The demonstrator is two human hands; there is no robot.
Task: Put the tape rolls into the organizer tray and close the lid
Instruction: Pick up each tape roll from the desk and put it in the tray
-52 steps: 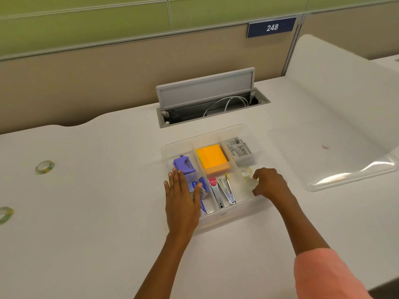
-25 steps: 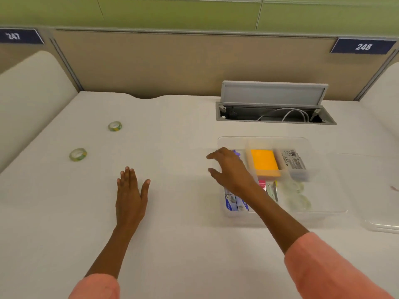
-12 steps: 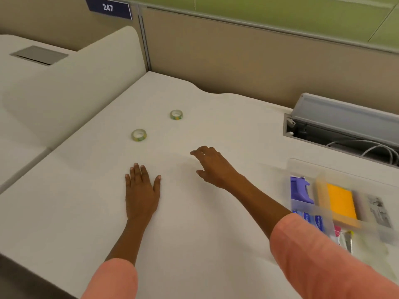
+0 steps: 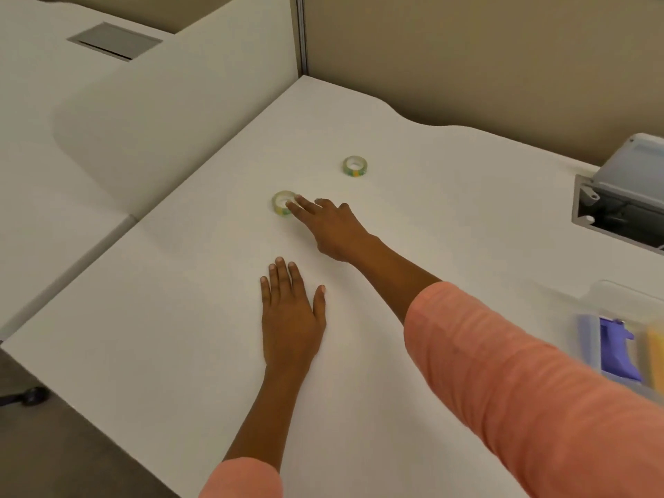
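Your organizer tray [image 4: 611,300] is blurred and cut off by the frame edge, well right of the nearer tape roll [image 4: 281,203]. Your right hand [image 4: 332,228], fingers extended, touches that roll without closing on it; your left hand [image 4: 289,318] lies flat, holding nothing. The second roll [image 4: 354,166] sits just beyond.

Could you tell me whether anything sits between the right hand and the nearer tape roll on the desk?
Nothing visible does. The right hand has its fingertips at the rim of the nearer tape roll, with bare desk around them. The left hand lies flat, off to the near side.
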